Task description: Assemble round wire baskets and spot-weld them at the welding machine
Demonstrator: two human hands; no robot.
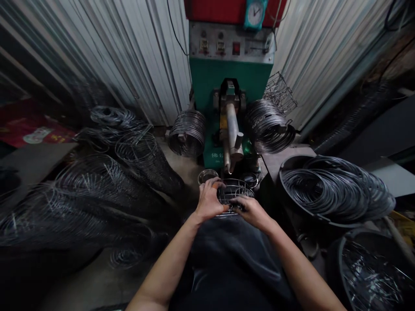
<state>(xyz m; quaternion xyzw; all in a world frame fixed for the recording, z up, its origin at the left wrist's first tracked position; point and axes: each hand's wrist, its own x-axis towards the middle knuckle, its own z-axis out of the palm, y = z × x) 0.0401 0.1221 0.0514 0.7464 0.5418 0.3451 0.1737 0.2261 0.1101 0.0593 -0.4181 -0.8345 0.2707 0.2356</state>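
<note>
I clasp the round wire frame (228, 195) from both sides with left grip (209, 199) and right grip (252, 211), likely to steady it near the green machine (205, 82).

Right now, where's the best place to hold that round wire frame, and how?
Probably by the outer wires of the round wire frame, left and right, from the near side. Its thin curved bars suit a hooked grip, and the green machine stands beyond it. The left hand and right hand hold it from that side.
</note>
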